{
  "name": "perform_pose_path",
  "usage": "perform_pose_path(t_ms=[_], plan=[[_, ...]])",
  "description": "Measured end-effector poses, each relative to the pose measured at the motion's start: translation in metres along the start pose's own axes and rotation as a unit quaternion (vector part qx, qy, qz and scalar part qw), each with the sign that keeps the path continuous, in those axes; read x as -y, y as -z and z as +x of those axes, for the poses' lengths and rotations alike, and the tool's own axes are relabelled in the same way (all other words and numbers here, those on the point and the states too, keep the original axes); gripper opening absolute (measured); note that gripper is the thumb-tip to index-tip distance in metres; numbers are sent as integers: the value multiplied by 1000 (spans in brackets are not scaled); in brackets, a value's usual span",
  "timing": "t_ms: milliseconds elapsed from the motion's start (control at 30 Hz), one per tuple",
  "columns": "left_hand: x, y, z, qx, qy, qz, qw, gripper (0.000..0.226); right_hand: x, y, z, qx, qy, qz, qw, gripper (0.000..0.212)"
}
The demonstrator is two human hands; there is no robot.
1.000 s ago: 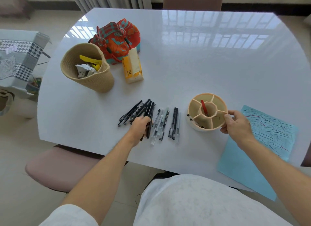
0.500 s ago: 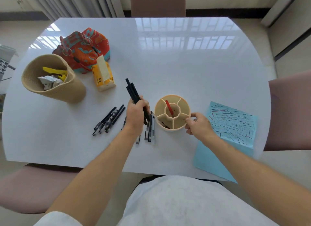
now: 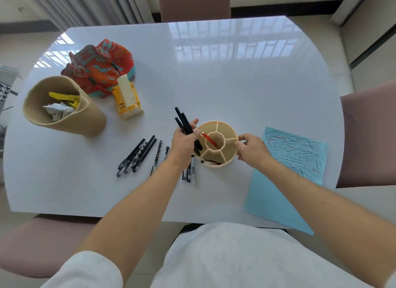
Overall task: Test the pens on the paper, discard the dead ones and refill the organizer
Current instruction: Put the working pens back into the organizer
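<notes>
Left hand: the left hand [image 3: 183,142] grips a bunch of black pens [image 3: 186,124], tips down at the left edge of the organizer [image 3: 216,144].
Right hand: the right hand [image 3: 251,149] holds the organizer's right rim.
Organizer: middle of the frame, a red pen [image 3: 210,140] inside.
Loose pens: more pens [image 3: 137,154] lie left of it on the table [image 3: 214,84].
Paper: blue scribbled paper [image 3: 293,157] at the right.
Basket: a woven basket [image 3: 64,107] at upper left.

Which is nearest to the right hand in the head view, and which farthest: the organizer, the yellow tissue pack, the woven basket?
From the right hand:
1. organizer, touching it, at its left.
2. yellow tissue pack, farther left.
3. woven basket, far left.
</notes>
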State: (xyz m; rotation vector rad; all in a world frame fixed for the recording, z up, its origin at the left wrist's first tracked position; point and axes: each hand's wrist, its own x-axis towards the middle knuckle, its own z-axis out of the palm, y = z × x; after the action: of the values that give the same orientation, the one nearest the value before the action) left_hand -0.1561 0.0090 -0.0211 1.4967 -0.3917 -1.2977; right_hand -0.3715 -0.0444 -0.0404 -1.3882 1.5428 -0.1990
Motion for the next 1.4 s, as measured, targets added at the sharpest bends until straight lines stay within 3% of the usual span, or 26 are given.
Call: perform_pose_path(t_ms=[167,367,500,933,1067,1233,1400], plan=[[10,1,-6,-22,10,-19,1000,26,-1,0,6,-2,7,-11,1000,15],[16,11,-17,5,-1,-80,997,11,2,4,10,-32,27,0,999,22],[21,24,-30,30,-2,-101,994,26,-3,4,-5,-41,23,50,998,31],[59,45,-71,7,6,30,999,38,-32,-27,-46,-18,22,163,986,37],[59,67,-61,-54,2,102,993,34,-24,-26,-36,-42,19,140,989,31],[51,116,-43,-189,-29,307,932,20,-19,-20,-25,-62,20,133,989,15],[46,146,-14,-202,-34,466,861,16,-17,-18,-23,-80,12,132,988,13]])
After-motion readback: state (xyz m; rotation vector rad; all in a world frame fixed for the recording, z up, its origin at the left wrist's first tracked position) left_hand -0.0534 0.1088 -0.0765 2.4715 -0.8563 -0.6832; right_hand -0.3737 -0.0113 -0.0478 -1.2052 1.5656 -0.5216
